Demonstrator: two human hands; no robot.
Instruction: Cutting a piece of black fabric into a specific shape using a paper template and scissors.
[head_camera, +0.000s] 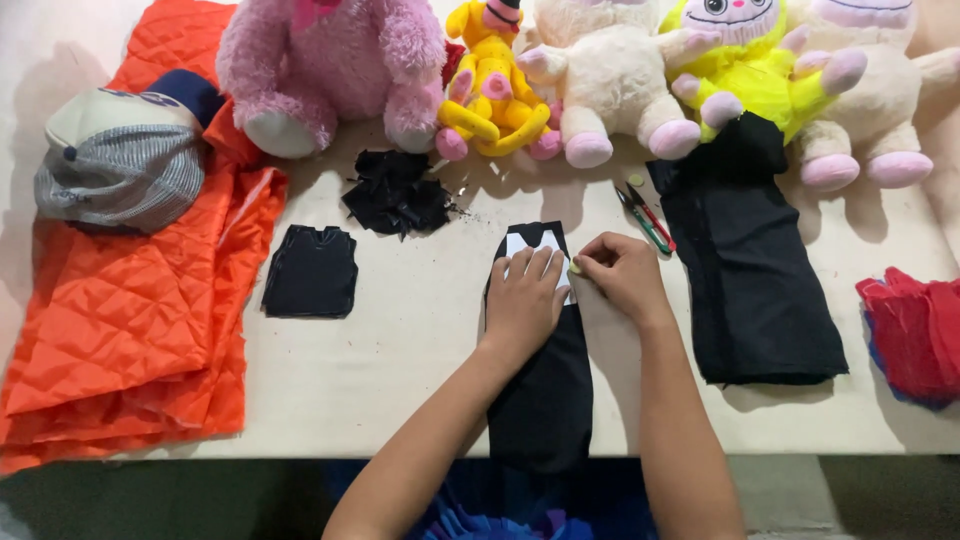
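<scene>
Left hand lies flat, fingers spread, pressing a white template onto a long strip of black fabric in the middle of the table. The hand covers most of the template, so its full shape is hard to make out. Right hand is pinched shut on something small and pale at the template's edge, too tiny to identify. The strip's lower end hangs past the table edge. Nearby: black scraps, a small cut black piece, scissors, a bigger black cloth. The plush toys are cropped at the top.
</scene>
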